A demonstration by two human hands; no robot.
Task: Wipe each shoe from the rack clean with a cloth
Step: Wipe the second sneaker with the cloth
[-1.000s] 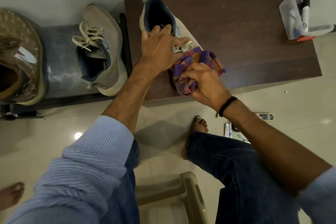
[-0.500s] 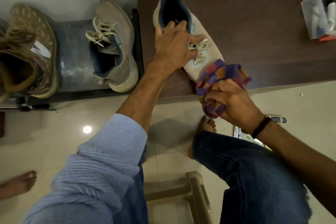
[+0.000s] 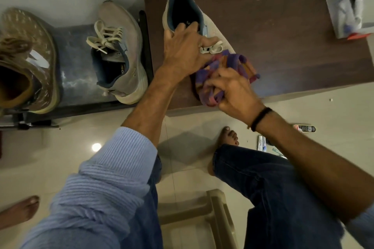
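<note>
3 shoes (image 3: 214, 32), 1 cloth (image 3: 232, 60) (R hand (image 3: 234, 89))

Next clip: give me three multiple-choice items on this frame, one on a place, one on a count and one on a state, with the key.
1. Where does the held shoe rest?
A) in a sink
B) on the brown bench
C) on a bed

2. How many shoes are in view?
A) two
B) three
C) five

3. What is the right hand doing?
A) gripping the checked cloth
B) lying flat on the bench
C) hanging empty

Key:
1 B, it rests on the brown top.
2 B, there is the held shoe, plus a grey shoe and a tan shoe further left.
3 A, its fingers curl round the cloth at the toe, while the left hand grips the shoe.
</note>
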